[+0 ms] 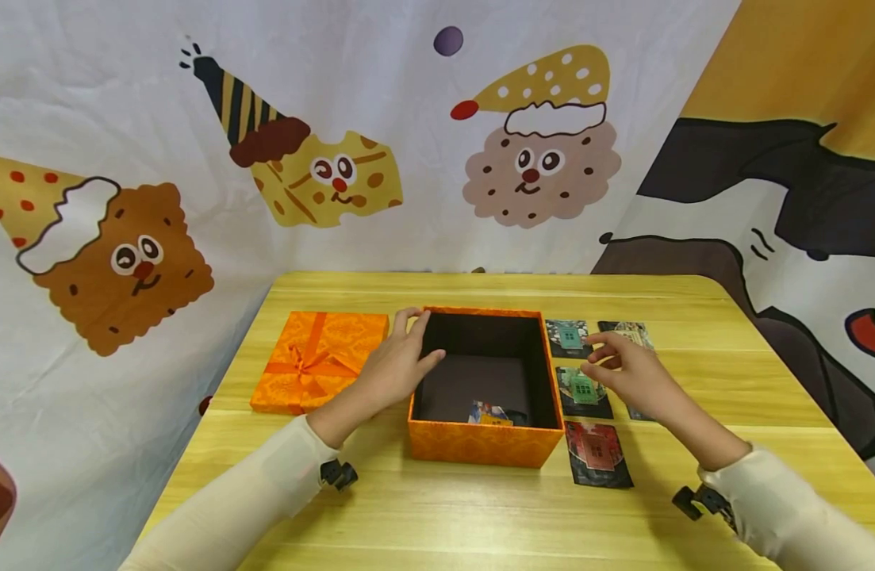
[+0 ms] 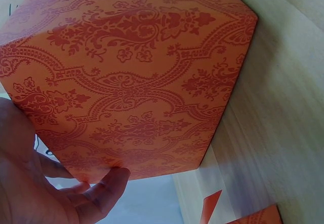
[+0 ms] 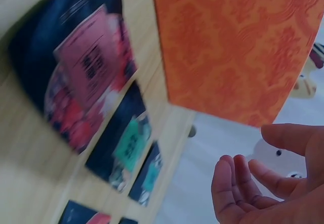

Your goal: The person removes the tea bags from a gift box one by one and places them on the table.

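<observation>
An open orange gift box with a dark lining stands on the table. My left hand holds its left rim near the back corner, thumb reaching over the inside and a finger on the patterned outer wall. A small packet with a blue and yellow print lies inside, partly hidden by the front wall. My right hand hovers over the packets right of the box, fingers loosely bent and holding nothing. Around it lie a red packet, a green packet and a teal packet.
The orange lid with its ribbon bow lies left of the box. Another packet lies at the back right, and one more is mostly hidden under my right hand. A printed cloth hangs behind the table.
</observation>
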`<state>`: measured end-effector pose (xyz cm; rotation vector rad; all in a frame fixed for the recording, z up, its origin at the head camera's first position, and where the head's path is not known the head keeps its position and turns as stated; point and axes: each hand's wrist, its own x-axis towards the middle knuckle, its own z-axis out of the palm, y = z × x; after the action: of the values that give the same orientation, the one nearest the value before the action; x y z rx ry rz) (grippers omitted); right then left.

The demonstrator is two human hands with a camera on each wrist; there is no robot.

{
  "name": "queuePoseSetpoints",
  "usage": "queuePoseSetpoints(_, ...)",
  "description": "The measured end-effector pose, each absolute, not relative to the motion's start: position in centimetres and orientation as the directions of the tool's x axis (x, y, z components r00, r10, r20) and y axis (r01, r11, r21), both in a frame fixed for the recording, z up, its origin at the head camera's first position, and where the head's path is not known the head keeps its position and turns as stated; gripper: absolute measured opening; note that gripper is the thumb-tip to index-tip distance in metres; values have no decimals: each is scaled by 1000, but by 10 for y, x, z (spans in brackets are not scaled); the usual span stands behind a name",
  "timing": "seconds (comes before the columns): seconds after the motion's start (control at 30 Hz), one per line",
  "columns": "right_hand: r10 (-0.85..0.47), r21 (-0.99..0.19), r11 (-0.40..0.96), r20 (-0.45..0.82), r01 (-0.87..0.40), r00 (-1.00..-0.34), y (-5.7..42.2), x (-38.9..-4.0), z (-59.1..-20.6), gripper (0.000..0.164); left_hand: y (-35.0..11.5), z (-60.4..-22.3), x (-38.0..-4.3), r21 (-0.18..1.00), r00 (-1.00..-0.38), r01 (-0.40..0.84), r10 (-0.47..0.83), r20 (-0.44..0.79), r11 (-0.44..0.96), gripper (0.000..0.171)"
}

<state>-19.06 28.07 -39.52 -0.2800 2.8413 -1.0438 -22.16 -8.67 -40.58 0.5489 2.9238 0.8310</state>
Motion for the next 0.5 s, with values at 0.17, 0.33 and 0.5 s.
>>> queuePoseSetpoints(0.17, -228, -659, 736, -22, -158, -973, 269, -186, -389, 44, -87, -406, -222, 518, -934, 326, 353, 49, 791, 77)
queuePoseSetpoints(0.33, -253, -671, 719, -7, -183, -968, 257, -181, -381, 40, -87, -406, -222, 516, -934, 327, 353, 51, 791, 77)
queuePoseSetpoints(0.5, -280, -682, 699, 19, -217, -960, 245, -177, -374, 39, -87, -406, -222, 518, -935, 325, 351, 51, 791, 77)
